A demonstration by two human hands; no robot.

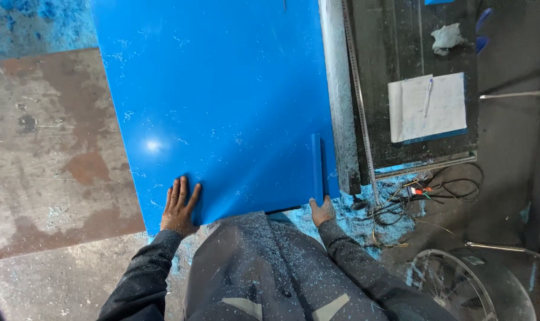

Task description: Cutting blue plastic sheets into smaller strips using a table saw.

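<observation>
Your left hand lies flat, fingers spread, steadying the blue plastic sheet filling upper centre frame. Your right hand pinches its lower-right edge beside a narrow blue strip.

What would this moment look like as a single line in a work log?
left hand: flat on large glossy blue plastic sheet | right hand: at sheet's near edge, by narrow blue strip | nearby: white paper pad with pen
</observation>
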